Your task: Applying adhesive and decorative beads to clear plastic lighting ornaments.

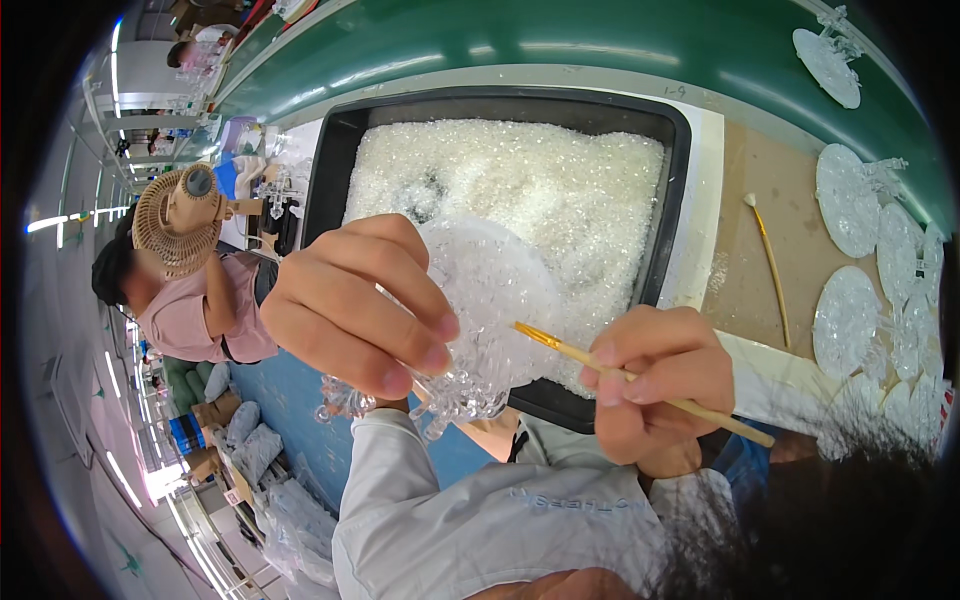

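Note:
My left hand (pixel 350 305) has its fingers closed on a clear plastic ornament (pixel 500 280), a round frosted disc with a cluster of shiny transparent pieces at its near side. Between the thumb and fingers of my right hand (pixel 665 380) is a thin paintbrush (pixel 720 422) with a wooden handle. Its bristle tip points left, over the ornament; whether it touches cannot be made out. Below both hands lies a black tray (pixel 683 170) filled with sparkling white granules (pixel 590 170). The ornament hides part of them.
At right, a second paintbrush (pixel 772 270) lies on a brown board (pixel 740 305). Several clear disc ornaments (pixel 845 320) stand beyond it, another (pixel 828 68) at the far right. A green panel (pixel 600 45) runs behind the tray. To the left, a person (pixel 205 305) sits near a tan fan (pixel 180 225).

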### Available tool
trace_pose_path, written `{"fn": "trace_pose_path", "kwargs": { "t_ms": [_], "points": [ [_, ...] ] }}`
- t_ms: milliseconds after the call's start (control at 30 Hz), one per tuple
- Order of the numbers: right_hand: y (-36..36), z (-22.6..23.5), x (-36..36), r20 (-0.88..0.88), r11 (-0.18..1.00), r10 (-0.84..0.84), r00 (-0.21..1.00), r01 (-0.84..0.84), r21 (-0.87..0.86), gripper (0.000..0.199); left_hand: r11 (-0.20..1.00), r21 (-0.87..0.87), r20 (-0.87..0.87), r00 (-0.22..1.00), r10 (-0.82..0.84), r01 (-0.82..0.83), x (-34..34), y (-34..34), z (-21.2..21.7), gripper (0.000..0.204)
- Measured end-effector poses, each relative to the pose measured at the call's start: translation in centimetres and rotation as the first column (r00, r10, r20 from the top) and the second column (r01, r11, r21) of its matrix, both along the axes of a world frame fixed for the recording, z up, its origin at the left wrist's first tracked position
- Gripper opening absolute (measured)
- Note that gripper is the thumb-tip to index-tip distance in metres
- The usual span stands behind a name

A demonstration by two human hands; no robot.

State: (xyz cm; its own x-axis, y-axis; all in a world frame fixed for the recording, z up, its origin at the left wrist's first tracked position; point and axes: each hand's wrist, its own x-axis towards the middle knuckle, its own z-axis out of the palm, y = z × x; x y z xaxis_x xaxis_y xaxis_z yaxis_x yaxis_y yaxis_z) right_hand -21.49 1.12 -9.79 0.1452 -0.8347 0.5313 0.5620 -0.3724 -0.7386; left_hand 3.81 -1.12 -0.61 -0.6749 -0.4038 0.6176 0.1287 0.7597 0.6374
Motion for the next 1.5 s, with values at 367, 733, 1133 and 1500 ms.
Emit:
{"fn": "trace_pose_path", "kwargs": {
  "t_ms": [367,733,1133,1500],
  "points": [
    [0.1,-0.3,-1.2,0.026,0.994,0.091,0.996,-0.092,0.054,0.027,1.0,-0.004,0.028,1.0,0.015,-0.015,0.2,0.2,0.2,0.009],
    [-0.7,-0.7,-0.6,0.093,0.98,0.097,0.991,-0.079,-0.183,0.026,1.0,0.0,0.002,1.0,0.026,-0.026,0.1,0.0,0.1,0.007],
    [-2.6,1.8,0.9,-0.092,0.989,-0.021,0.996,0.007,-0.149,0.019,0.983,-0.166,-0.058,0.996,0.069,-0.078,-0.9,-0.1,-0.5,0.004],
    [-2.3,1.3,1.3,-0.087,0.995,0.035,0.996,-0.042,-0.087,0.024,0.982,-0.141,-0.073,0.991,0.114,-0.124,-0.9,1.1,-0.4,0.005]
  ]
}}
